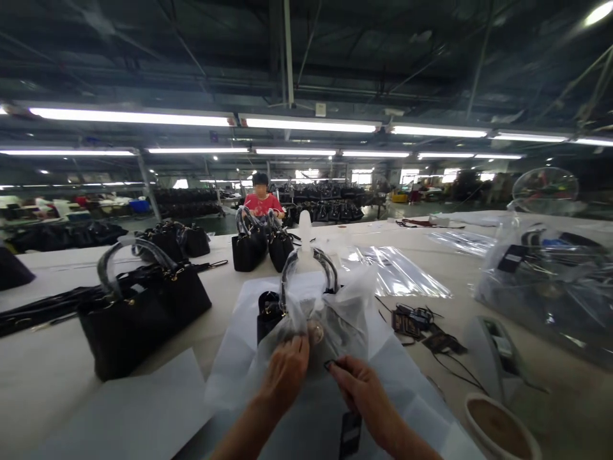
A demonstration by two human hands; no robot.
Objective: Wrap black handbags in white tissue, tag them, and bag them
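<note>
A black handbag (268, 313) wrapped in clear plastic film stands upright in front of me on white sheets (407, 390). My left hand (286, 374) presses on the film at the bag's front, fingers curled against it. My right hand (360, 385) pinches a small dark piece at the bag's lower front. A black tag (351, 434) hangs below my right wrist.
Black handbags (143, 306) stand at the left and two more (263, 243) behind. Clear plastic bags (397, 271) lie at the right with loose tags (416, 322), a tape dispenser (498, 351) and a tape roll (500, 425). A person in red (262, 201) sits across the table.
</note>
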